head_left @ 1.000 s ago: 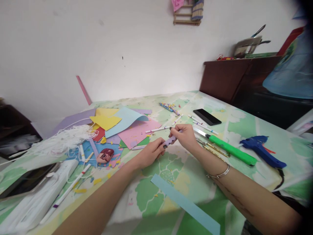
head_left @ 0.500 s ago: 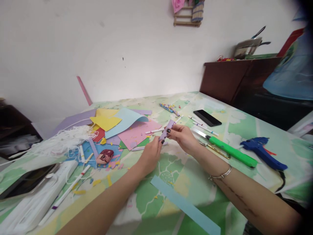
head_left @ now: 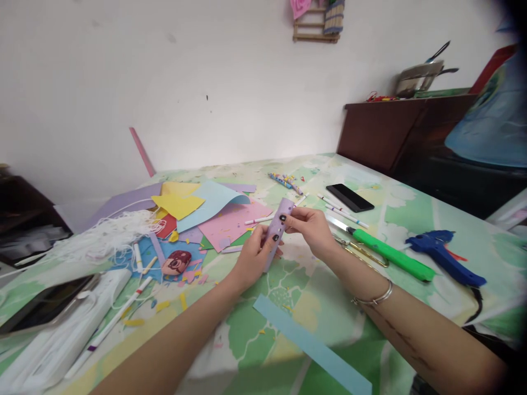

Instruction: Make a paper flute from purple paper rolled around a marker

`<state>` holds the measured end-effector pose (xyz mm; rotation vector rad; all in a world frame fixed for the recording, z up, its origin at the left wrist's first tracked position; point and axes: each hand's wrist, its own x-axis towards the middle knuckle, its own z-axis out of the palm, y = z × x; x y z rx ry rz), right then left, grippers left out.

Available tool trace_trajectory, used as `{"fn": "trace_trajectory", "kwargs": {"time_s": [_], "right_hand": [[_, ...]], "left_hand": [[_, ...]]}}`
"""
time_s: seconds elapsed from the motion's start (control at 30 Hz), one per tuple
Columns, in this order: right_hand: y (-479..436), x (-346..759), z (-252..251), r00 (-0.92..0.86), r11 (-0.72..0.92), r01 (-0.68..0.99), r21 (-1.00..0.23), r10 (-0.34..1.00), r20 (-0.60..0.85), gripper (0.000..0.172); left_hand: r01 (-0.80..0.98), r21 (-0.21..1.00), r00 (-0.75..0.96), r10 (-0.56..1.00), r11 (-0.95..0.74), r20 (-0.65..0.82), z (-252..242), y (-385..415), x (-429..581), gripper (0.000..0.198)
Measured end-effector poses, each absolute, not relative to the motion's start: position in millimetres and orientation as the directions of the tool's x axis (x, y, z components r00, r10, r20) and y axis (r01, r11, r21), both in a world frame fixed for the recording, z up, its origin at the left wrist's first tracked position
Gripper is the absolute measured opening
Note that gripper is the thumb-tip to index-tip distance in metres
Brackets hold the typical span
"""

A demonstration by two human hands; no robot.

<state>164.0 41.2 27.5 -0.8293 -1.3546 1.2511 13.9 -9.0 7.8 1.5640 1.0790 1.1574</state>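
A lavender paper strip (head_left: 283, 210) with small dark dots stands tilted between my two hands, above the middle of the table. My left hand (head_left: 256, 254) grips its lower part, thumb on the near face. The fingers of my right hand (head_left: 309, 228) pinch its right edge higher up. Part of the strip is covered by my fingers. A light blue paper strip (head_left: 315, 346) lies flat on the tablecloth, nearer to me. White markers (head_left: 259, 220) rest just behind my hands.
On the right lie a black phone (head_left: 349, 197), a green utility knife (head_left: 393, 254), gold-handled scissors (head_left: 362, 252) and a blue glue gun (head_left: 447, 255). Coloured paper sheets (head_left: 234, 222), a tangle of white cord (head_left: 111, 236) and another phone (head_left: 47, 304) cover the left side.
The lavender strip has turned so that more of its dotted face shows, and its lower end now appears below my left fingers. Both hands have shifted their hold slightly.
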Motion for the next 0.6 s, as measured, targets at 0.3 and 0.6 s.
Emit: {"fn": "trace_trajectory", "kwargs": {"time_s": [0.3, 0.6], "right_hand": [[39.3, 164.6, 27.8, -0.279, 0.114, -0.38, -0.918, 0.932, 0.231, 0.027], [40.0, 166.1, 27.7, -0.361, -0.014, -0.507, -0.862, 0.912, 0.197, 0.02]], "left_hand": [[0.082, 0.992, 0.314, 0.947, -0.098, 0.068, 9.1, -12.7, 16.1, 0.034], [-0.138, 0.986, 0.469, 0.883, 0.089, -0.014, 9.2, -9.1, 11.5, 0.031]]}}
